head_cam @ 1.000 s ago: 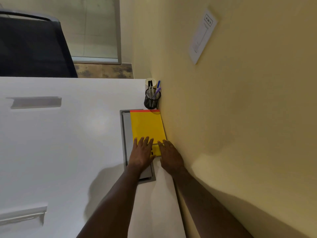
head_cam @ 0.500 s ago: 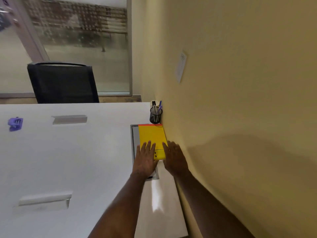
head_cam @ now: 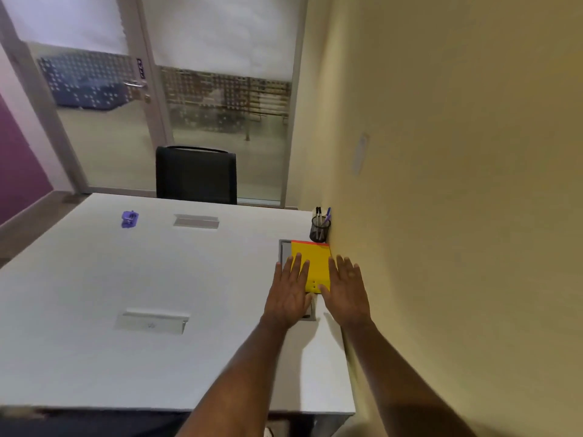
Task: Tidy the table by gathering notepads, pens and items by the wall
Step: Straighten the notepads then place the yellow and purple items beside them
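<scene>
A yellow notepad [head_cam: 315, 261] with a red top edge lies against the wall at the table's right side, on top of a grey pad [head_cam: 284, 251]. My left hand [head_cam: 288, 291] rests flat on the notepad's left part, fingers spread. My right hand [head_cam: 345, 288] lies flat at its right edge by the wall, also spread. Beyond the notepad a black mesh pen holder [head_cam: 320, 229] with several pens stands against the wall. A small purple item [head_cam: 129, 219] sits at the far left of the table.
The white table [head_cam: 157, 279] has two grey cable flaps [head_cam: 195, 221] [head_cam: 153, 321]. A black chair [head_cam: 196, 175] stands at the far edge, before a glass door. The yellow wall [head_cam: 441, 216] borders the table on the right.
The view has pulled back and tilted up, showing more of the room and the purple item. Both hands stay flat on the notepad, the right one slid slightly off toward the wall.
</scene>
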